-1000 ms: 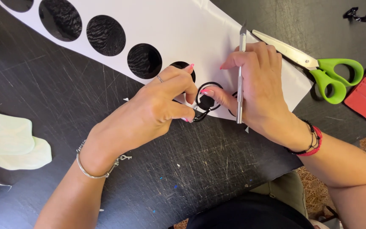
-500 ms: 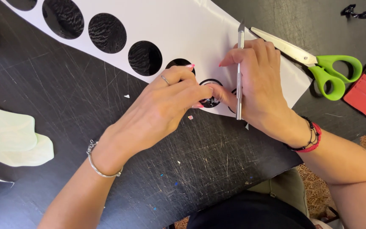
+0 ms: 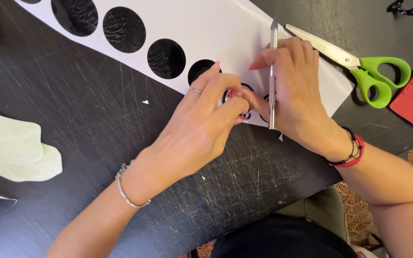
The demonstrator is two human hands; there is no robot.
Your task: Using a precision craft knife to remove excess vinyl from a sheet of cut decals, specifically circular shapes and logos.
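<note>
Lighting: bright, even, from overhead; soft short shadows lie under the left hand (image 3: 201, 129) and right hand (image 3: 295, 91) on the black table (image 3: 72, 119). Glare: the white sheet (image 3: 206, 28) runs near overexposed, with sheen on its black circles and the scissors (image 3: 354, 62). Focus: sharp at centre, table scratches crisp; slight softness at the frame edges.

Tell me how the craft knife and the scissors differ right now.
The craft knife is slim, all silver metal; the scissors are broader, with green plastic handles. The knife is held in the right hand; the scissors lie untouched, partly on the white sheet. Both have pale metal blades.
</note>
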